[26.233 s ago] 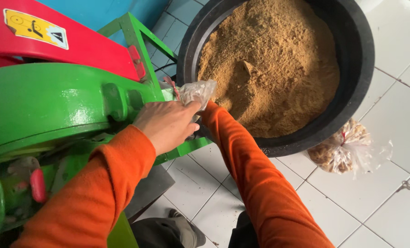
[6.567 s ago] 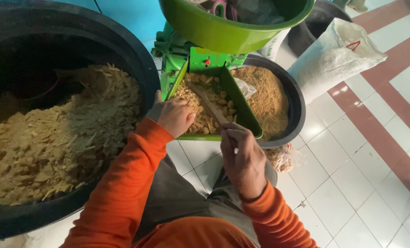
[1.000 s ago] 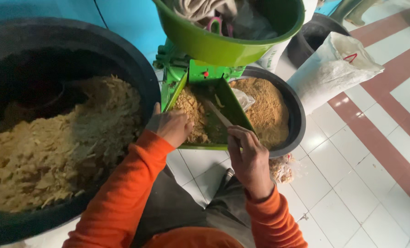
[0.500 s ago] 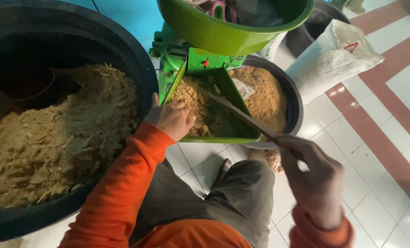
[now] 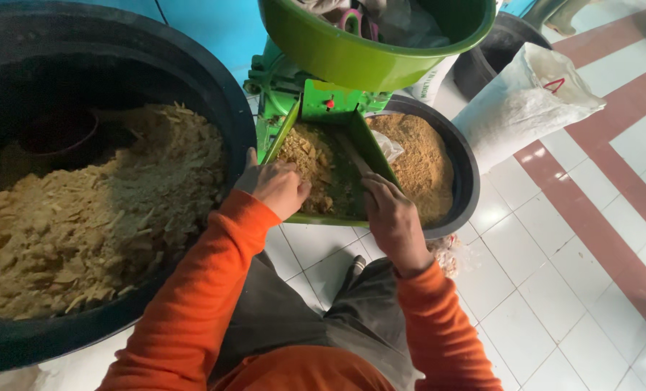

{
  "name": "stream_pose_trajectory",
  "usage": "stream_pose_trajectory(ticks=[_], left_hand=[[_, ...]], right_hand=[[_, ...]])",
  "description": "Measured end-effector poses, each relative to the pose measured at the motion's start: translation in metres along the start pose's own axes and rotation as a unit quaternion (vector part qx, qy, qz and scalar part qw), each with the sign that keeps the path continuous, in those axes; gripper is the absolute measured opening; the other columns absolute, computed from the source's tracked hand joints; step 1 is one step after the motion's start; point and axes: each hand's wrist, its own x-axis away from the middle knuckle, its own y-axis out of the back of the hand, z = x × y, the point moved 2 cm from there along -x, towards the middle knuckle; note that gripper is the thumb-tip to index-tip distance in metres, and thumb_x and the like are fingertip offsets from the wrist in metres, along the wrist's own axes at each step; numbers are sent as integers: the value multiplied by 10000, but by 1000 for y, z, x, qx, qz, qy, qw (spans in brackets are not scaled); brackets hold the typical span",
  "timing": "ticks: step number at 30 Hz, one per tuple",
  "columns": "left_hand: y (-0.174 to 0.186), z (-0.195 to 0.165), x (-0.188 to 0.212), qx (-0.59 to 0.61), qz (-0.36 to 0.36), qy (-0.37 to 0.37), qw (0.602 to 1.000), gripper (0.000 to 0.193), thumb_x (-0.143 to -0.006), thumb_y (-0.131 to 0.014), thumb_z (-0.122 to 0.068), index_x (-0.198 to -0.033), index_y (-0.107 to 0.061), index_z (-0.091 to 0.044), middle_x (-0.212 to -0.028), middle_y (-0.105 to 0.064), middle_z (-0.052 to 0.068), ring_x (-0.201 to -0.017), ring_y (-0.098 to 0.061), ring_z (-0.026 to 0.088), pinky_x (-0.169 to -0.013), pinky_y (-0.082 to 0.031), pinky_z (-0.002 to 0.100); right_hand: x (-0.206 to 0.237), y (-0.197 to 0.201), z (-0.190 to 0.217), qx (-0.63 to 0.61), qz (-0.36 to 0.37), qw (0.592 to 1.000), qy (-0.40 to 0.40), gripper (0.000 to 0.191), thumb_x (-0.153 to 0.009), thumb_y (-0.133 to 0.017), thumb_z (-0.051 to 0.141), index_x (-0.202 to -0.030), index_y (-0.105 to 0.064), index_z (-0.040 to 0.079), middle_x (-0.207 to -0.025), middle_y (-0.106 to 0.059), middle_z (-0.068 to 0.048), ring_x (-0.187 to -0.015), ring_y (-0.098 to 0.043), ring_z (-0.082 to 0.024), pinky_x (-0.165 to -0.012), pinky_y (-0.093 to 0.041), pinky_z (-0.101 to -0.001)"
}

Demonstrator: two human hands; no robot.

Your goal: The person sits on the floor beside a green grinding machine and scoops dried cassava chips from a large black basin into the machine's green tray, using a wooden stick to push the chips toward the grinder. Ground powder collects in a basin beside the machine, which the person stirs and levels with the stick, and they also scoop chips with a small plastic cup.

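A green chute (image 5: 359,145) slopes down from the green machine (image 5: 294,87) at the far centre, with its near lip over the white tiled floor (image 5: 540,289). The left hand (image 5: 276,187) lies on the chute's left wall and near corner, fingers curled loosely over the edge and touching the brown feed (image 5: 305,156) heaped inside. The right hand (image 5: 392,217) rests on the chute's near right corner, closed around the near end of a thin stick (image 5: 352,153) that points away up the chute floor. Both forearms, in orange sleeves (image 5: 214,289), reach forward from the near edge, elbows bent, the hands close together on either side of the chute mouth.

The feed in the chute is coarse, tan and lumpy, piled mainly on the left half. To the left, a large black tub (image 5: 214,94) holds flaky tan material (image 5: 98,210). Behind the chute on the right, a smaller black tub (image 5: 460,159) holds finer brown meal (image 5: 417,156). A green hopper (image 5: 337,54) overhangs the chute. A white sack (image 5: 526,101) lies at far right.
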Motion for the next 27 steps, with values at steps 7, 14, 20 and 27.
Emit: stream_pose_trajectory(ticks=[7,14,20,27], left_hand=[[-2,0,-3,3,19,6,1000,349,-928,-618,-380,-832,-741,-67,-953,-735,116,-952,-702,366,-1114,-279,726],[5,-1,-2,20,26,3,999,349,-920,-611,-393,-858,-740,-75,-946,-732,120,-936,-700,365,-1093,-273,729],[5,-4,-1,27,4,0,1000,323,-920,-600,-373,-834,-751,-101,-963,-741,58,-928,-709,331,-1090,-285,739],[0,0,-1,17,12,-9,1000,356,-931,-607,-406,-816,-750,-101,-969,-740,60,-935,-707,326,-1081,-280,750]], right_hand=[[-3,64,37,16,6,999,-35,146,-957,-680,5,-1102,-687,-13,-1102,-750,-150,-927,-768,-279,-794,-615,-345],[-31,46,44,-15,49,999,-10,127,-983,-675,15,-1107,-687,-2,-1033,-743,-149,-818,-740,-252,-716,-591,-330],[-16,84,50,-26,19,998,-48,148,-993,-668,26,-1140,-676,18,-1064,-751,-137,-842,-767,-212,-723,-606,-298],[-7,12,23,-27,58,998,21,187,-971,-633,-6,-1157,-637,-11,-1148,-721,-194,-941,-750,-315,-781,-631,-360]])
